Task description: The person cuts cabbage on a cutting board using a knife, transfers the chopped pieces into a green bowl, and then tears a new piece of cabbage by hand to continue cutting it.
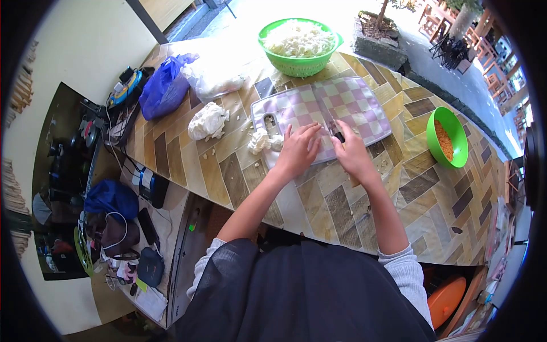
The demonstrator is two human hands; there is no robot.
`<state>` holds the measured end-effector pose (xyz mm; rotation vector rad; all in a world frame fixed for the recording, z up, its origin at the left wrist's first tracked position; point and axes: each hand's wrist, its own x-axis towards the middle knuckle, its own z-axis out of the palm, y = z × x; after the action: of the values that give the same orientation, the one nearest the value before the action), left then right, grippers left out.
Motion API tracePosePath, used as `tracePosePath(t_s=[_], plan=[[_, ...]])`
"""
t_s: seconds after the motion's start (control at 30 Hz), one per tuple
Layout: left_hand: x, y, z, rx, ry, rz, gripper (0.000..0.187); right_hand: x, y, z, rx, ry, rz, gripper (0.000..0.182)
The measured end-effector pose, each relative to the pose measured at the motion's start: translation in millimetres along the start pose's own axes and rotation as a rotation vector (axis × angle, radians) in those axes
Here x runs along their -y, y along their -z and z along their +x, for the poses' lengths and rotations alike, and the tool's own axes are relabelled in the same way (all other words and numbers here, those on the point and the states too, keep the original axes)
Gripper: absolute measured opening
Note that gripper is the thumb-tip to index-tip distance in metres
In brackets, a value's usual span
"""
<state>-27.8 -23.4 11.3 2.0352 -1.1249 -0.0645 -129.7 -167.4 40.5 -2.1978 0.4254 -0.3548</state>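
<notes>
A pink and white checkered cutting board lies on the patterned table. My left hand rests on its near left part, palm down with fingers spread, and nothing shows in its grasp. Close to its right, my right hand is closed around a knife, whose dark part shows between thumb and fingers; the blade is hard to make out. White pieces sit at the board's left corner, left of my left hand. A larger white lump lies farther left on the table.
Behind the board stands a green colander heaped with white shreds. A green bowl with orange crumbs is at the right. Blue and clear plastic bags lie at the back left. Small scraps dot the tabletop.
</notes>
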Motion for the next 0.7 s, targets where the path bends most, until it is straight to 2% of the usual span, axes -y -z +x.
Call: tracePosePath(t_s=[0.07, 0.17, 0.23, 0.37, 0.5, 0.53, 0.63, 0.7], plan=[[0, -1, 9, -0.033, -0.02, -0.055, 0.033, 10, 18, -2, -0.009, -0.12, 0.134, 0.038], [3, 5, 16, -0.115, -0.048, -0.096, 0.03, 0, 32, -6, 0.077, -0.038, 0.102, 0.037], [7, 8, 20, -0.12, -0.029, -0.182, 0.028, -3, 28, -13, 0.068, -0.002, 0.101, 0.034], [11, 3, 24, -0.168, -0.082, -0.147, 0.024, 9, 13, -30, -0.018, 0.108, 0.085, 0.033], [2, 8, 22, -0.287, -0.009, -0.217, 0.015, 18, 5, -42, 0.16, 0.022, 0.078, 0.035], [1, 12, 20, -0.323, -0.008, -0.183, 0.014, 12, 1, -43, 0.177, 0.089, 0.047, 0.034], [5, 24, 13, -0.402, 0.01, -0.134, 0.012, -2, -4, -37, 0.154, 0.161, -0.055, 0.033], [10, 36, 7, -0.452, 0.026, -0.089, 0.012, -6, 1, -26, 0.073, 0.127, -0.061, 0.031]])
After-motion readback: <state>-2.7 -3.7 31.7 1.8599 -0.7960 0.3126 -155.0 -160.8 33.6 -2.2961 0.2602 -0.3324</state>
